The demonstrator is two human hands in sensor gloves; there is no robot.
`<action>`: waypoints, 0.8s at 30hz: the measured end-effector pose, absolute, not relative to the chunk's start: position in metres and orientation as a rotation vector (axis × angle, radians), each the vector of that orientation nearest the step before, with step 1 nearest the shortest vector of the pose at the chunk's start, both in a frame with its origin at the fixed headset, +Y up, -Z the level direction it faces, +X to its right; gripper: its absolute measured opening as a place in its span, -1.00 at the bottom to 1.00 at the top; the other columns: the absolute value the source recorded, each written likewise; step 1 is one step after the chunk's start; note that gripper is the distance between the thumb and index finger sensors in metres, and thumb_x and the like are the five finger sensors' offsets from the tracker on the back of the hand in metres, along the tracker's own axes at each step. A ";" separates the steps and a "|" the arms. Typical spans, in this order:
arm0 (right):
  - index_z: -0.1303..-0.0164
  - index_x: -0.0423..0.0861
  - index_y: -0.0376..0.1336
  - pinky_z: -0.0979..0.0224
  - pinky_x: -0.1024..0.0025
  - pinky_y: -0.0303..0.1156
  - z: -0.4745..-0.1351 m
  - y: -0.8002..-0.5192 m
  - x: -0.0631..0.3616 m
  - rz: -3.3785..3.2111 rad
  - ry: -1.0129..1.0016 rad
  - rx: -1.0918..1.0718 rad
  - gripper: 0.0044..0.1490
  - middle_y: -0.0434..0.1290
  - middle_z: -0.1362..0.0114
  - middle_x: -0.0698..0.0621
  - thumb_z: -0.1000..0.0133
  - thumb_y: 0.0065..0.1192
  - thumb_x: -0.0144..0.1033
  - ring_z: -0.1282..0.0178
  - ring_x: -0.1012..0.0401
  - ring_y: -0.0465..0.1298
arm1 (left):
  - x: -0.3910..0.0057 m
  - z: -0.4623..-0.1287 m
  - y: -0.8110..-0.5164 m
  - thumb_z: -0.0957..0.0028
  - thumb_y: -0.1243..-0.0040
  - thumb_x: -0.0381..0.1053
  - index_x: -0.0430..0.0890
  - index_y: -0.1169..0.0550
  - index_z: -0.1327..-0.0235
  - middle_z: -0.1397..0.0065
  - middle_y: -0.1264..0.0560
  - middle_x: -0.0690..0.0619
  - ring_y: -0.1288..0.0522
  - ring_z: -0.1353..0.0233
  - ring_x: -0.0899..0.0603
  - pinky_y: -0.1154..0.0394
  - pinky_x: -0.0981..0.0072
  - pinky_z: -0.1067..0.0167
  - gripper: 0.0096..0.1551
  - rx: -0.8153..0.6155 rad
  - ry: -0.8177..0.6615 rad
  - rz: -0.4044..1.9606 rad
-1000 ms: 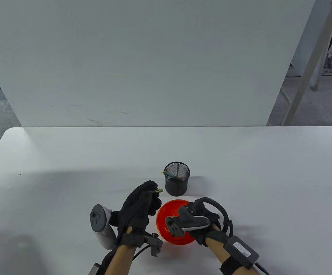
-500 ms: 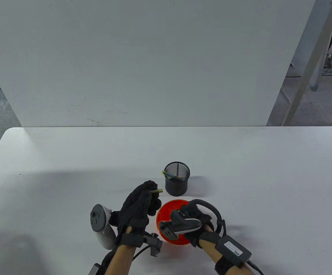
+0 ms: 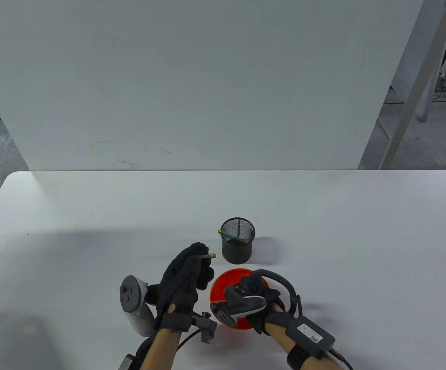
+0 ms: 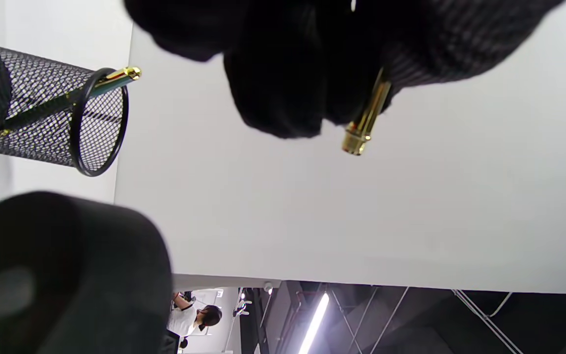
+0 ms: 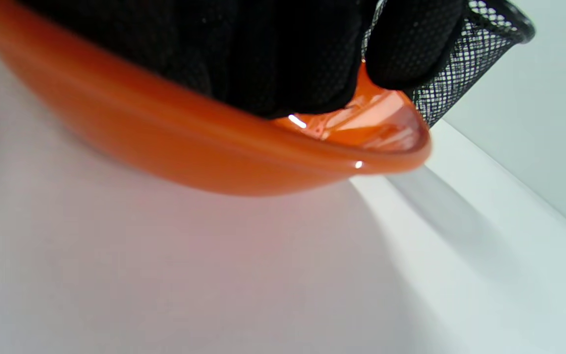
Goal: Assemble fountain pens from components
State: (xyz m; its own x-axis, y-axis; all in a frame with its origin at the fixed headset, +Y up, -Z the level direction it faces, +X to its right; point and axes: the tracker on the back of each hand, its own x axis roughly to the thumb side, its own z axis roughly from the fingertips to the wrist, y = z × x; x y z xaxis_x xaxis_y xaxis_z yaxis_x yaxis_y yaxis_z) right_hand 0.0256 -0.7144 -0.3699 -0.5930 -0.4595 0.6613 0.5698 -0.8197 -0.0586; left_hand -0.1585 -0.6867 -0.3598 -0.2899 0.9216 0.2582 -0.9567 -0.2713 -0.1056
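Note:
My left hand (image 3: 192, 266) pinches a small gold pen part (image 3: 208, 256), its tip sticking out to the right; in the left wrist view the gold part (image 4: 364, 123) pokes out below the gloved fingers (image 4: 283, 73). My right hand (image 3: 255, 296) reaches down into the orange bowl (image 3: 221, 287), just right of the left hand. In the right wrist view its fingers (image 5: 263, 59) dip inside the bowl (image 5: 175, 147); what they touch is hidden. A black mesh pen cup (image 3: 238, 239) behind the bowl holds a green pen with a gold end (image 3: 225, 232).
A white upright board (image 3: 192, 84) stands along the table's far edge. The white table (image 3: 361, 239) stretches wide to the left and right of the cup and bowl. The mesh cup (image 4: 57, 123) stands close beside the left hand.
My right hand has slid left and toward me over the orange bowl, covering more of it. My left hand with the gold part has barely moved.

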 end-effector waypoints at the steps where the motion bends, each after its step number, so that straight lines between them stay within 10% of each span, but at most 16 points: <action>1: -0.25 -0.12 0.45 -0.54 -0.19 0.30 -0.369 -0.714 0.026 -2.371 -0.212 -0.925 -0.44 0.44 -0.29 -0.05 -0.10 0.46 -0.12 -0.26 0.05 0.44 | -0.158 -0.360 -0.687 -0.19 -0.17 0.21 0.23 -0.59 -0.33 -0.29 -0.59 0.05 -0.69 0.03 -0.02 -0.61 0.25 0.18 -0.55 0.166 -0.276 1.860; 24: -0.08 -0.16 0.57 -0.50 -0.24 0.34 -0.362 -0.707 0.025 -2.399 -0.173 -0.931 -0.52 0.52 -0.24 -0.04 -0.07 0.48 -0.15 -0.22 0.05 0.52 | -0.157 -0.360 -0.687 -0.20 -0.16 0.21 0.21 -0.59 -0.34 -0.28 -0.60 0.05 -0.70 0.04 -0.02 -0.61 0.24 0.17 -0.55 0.145 -0.288 1.892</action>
State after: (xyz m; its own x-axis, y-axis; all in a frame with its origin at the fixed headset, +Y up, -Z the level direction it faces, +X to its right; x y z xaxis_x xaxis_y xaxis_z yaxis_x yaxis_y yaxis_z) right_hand 0.0251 -0.7066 -0.3617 -0.6056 -0.4508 0.6558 0.5405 -0.8379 -0.0769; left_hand -0.1574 -0.6865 -0.3595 -0.3339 0.9114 0.2405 -0.9417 -0.3114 -0.1272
